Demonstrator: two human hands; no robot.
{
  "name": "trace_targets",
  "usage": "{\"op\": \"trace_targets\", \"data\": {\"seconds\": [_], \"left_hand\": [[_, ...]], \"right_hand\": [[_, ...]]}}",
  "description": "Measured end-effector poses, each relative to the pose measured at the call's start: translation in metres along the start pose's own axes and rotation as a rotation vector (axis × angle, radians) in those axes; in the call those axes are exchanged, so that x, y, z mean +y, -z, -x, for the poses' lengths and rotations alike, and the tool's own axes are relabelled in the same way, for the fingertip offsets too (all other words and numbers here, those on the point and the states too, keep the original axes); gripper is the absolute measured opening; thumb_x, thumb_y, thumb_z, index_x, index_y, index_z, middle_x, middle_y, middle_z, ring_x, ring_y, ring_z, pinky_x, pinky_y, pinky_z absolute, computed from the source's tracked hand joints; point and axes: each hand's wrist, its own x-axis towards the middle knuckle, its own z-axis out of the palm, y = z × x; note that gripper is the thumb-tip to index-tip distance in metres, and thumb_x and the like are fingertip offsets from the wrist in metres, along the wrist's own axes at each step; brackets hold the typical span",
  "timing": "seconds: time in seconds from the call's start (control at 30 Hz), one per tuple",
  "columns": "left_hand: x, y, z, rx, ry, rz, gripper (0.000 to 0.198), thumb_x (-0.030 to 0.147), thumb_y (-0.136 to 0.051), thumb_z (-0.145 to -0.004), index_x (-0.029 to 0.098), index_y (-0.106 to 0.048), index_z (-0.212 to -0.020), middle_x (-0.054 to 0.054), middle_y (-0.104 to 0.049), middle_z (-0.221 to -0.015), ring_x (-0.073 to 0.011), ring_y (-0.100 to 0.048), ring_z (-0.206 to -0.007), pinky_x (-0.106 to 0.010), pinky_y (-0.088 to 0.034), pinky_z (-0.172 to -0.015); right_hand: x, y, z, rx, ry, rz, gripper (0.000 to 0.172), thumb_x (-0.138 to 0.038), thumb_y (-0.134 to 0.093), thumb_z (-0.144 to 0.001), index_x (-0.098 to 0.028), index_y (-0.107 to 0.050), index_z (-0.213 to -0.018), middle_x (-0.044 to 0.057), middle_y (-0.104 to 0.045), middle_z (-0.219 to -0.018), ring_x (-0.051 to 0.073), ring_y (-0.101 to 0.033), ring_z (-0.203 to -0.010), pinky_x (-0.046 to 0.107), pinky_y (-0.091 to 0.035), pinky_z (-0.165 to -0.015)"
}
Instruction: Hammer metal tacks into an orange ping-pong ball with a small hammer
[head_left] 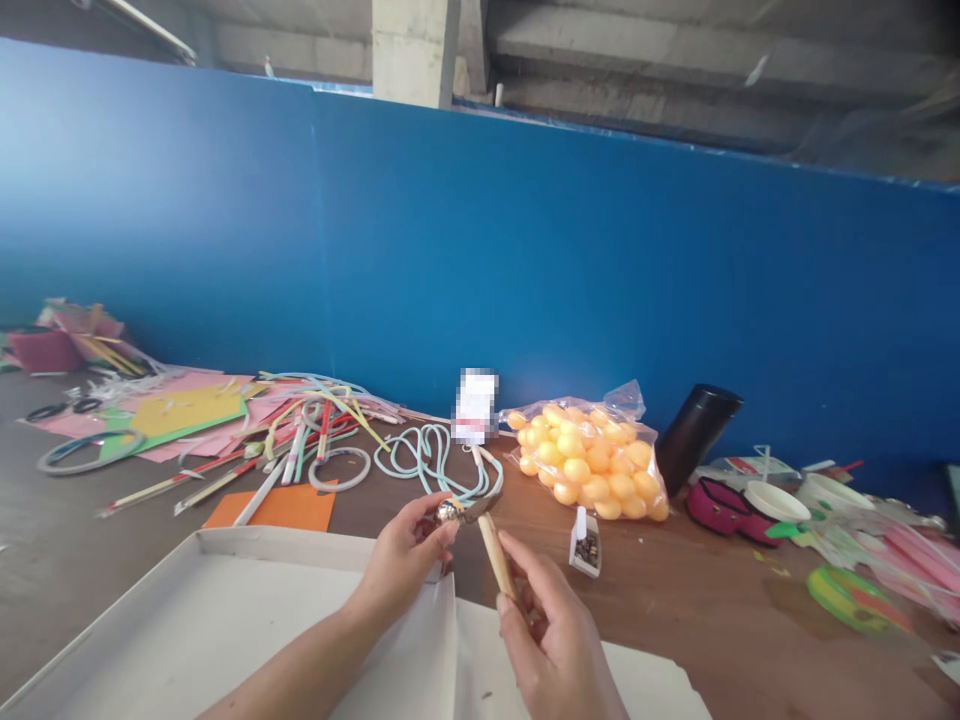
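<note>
Pinched in the fingers of my left hand [409,555] is a small shiny silver ball [448,511]. My right hand [551,630] is closed around a pale wooden-handled tool [496,558], tilted with its top toward the left hand. A dark, narrow metal piece at the top of the handle reaches toward the ball; whether they touch, I cannot tell. Below both hands lies an open white cardboard box [300,600] with its flap [637,680] spread to the right. Just beyond the hands is a coiled light-blue cord [427,460] with a badge [476,405].
A clear bag of orange balls [585,460] sits behind a small box of dark bits [585,548]. A black cylinder [697,430] leans near a magenta pouch [712,510] and green tape roll [847,600]. Coloured paper [187,410] and strips lie left, before a blue partition [562,250].
</note>
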Motion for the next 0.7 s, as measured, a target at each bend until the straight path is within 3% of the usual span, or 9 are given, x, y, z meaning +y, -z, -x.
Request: {"op": "trace_targets", "data": {"seconds": [0.2, 0.37, 0.6, 0.7], "left_hand": [[0.005, -0.001, 0.001, -0.001, 0.014, -0.010, 0.048, 0.037, -0.063, -0.072, 0.014, -0.054, -0.112, -0.002, -0.061, -0.077, -0.0123, -0.056, -0.062, -0.028, -0.051, -0.061], [0.009, -0.002, 0.003, 0.021, 0.019, -0.001, 0.047, 0.038, -0.064, -0.070, 0.014, -0.057, -0.110, -0.001, -0.061, -0.072, -0.0124, -0.057, -0.060, -0.027, -0.051, -0.060], [0.009, -0.003, 0.004, 0.010, 0.012, 0.003, 0.047, 0.037, -0.064, -0.069, 0.014, -0.057, -0.110, 0.000, -0.060, -0.069, -0.0134, -0.057, -0.062, -0.027, -0.051, -0.059], [0.012, -0.003, 0.005, 0.026, 0.022, -0.019, 0.048, 0.037, -0.064, -0.069, 0.014, -0.057, -0.110, 0.000, -0.060, -0.070, -0.0129, -0.057, -0.061, -0.027, -0.051, -0.060]], "right_hand": [[0.001, 0.000, -0.001, 0.028, -0.052, -0.013, 0.044, -0.027, -0.049, -0.080, -0.020, -0.051, -0.124, 0.010, -0.065, -0.106, 0.021, -0.063, -0.077, 0.031, -0.056, -0.066], [-0.002, -0.002, 0.000, -0.007, -0.018, -0.011, 0.040, -0.028, -0.049, -0.081, -0.019, -0.056, -0.119, 0.009, -0.065, -0.099, 0.018, -0.061, -0.070, 0.024, -0.053, -0.053], [-0.006, -0.001, 0.001, 0.009, -0.131, -0.109, 0.041, -0.030, -0.053, -0.078, -0.020, -0.057, -0.118, 0.010, -0.065, -0.104, 0.016, -0.060, -0.060, 0.019, -0.044, -0.035], [-0.006, -0.001, 0.001, 0.006, -0.173, -0.167, 0.042, -0.031, -0.054, -0.078, -0.019, -0.056, -0.118, 0.009, -0.066, -0.087, 0.015, -0.056, -0.055, 0.018, -0.041, -0.032]]}}
